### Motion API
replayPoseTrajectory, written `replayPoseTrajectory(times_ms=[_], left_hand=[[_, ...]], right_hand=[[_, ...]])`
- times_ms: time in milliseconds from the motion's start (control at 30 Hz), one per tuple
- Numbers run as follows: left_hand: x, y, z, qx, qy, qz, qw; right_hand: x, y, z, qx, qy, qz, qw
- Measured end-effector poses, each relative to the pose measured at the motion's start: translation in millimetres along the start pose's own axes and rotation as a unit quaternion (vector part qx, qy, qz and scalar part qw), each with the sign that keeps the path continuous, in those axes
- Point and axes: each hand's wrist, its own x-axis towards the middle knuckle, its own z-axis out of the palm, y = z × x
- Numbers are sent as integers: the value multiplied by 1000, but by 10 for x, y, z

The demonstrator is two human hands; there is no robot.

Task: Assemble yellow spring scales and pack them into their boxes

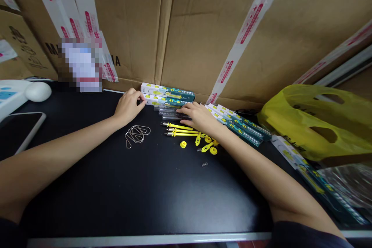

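My curled left hand (129, 105) meets the left end of two slim white-and-teal cardboard boxes (167, 93), lying ahead of me; light, even pressure should keep them square. My right hand (199, 115) extends over clear plastic tubes (171, 117), fingers slightly parted; whether either pinches, I cannot tell. I count three thin yellow plastic rods (186, 134) and three round yellow plastic caps (183, 144).

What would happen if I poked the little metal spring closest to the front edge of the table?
The little metal spring might roll, since its rounded coil lies on its side on the smooth-looking black table. It's probably very light, being just thin wire with gaps between the loops. If pinched end to end, those gaps would likely let it squash and spring back.
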Motion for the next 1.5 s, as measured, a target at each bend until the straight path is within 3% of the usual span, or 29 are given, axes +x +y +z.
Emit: replayPoseTrajectory(times_ms=[233, 400, 567, 700, 800, 900, 1000, 1100, 1300, 1500], left_hand=[[3, 25, -3, 30, 12, 13, 999], [-6, 49, -27, 36, 12, 18, 999], [-3, 53, -39, 16, 33, 35, 999], [48, 200, -147, -52, 34, 82, 995], [-16, 478, -298, -100, 1, 127, 987], [-283, 791, -414, -87, -67, 198, 974], [-648, 977, -421, 43, -113, 362, 924], [-900, 994, -341, 126, -87, 455, 877], [-950, 898, -224, 104, -97, 426, 893], [-951, 911, -227, 101, -93, 421, 897]], right_hand=[[2, -59, -9, -40, 17, 26, 999], [-62, 72, -235, -14, 19, 34, 999], [-253, 346, -501, 46, 101, 87, 990], [-472, 300, -489, 79, 189, 102, 973], [-643, 141, -421, 53, 186, 73, 978], [-779, -11, -377, 44, 166, 30, 985], [-836, -140, -345, 49, 140, 7, 989], [-815, -256, -290, 28, 99, -12, 995], [-707, -381, -125, -36, 51, -3, 998], [-643, -390, -75, -46, 67, 7, 997]])
